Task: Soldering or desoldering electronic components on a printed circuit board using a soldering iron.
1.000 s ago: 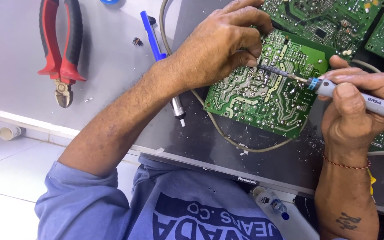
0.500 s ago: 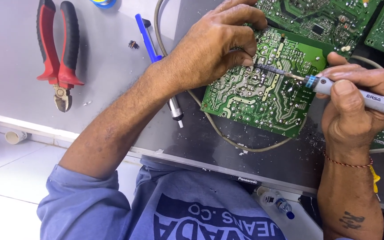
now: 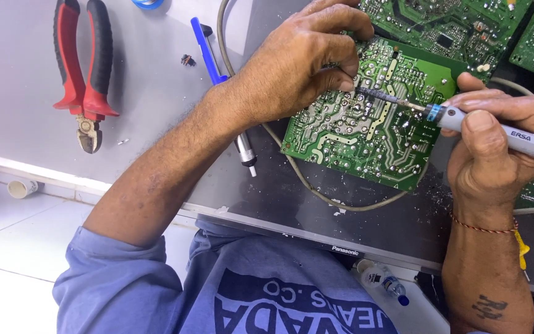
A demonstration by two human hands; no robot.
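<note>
A green circuit board (image 3: 366,133) lies solder side up on a dark panel. My left hand (image 3: 298,68) reaches across it with the fingers curled, and the fingertips pinch down on the board's upper part. My right hand (image 3: 495,148) grips a grey soldering iron (image 3: 526,141) like a pen. The iron's thin tip (image 3: 378,96) touches the board just beside my left fingertips. What, if anything, sits between those fingertips is hidden.
Red-handled cutters (image 3: 84,86) and a small black part (image 3: 186,60) lie on the grey sheet at left. A blue desoldering pump (image 3: 214,62) passes under my left forearm. A grey cable (image 3: 316,188) loops under the board. More green boards (image 3: 452,25) fill the top right. A small bottle (image 3: 384,281) lies near my body.
The view has drifted slightly. Both hands hold the same pose, with the iron's tip still on the board beside my left fingertips.
</note>
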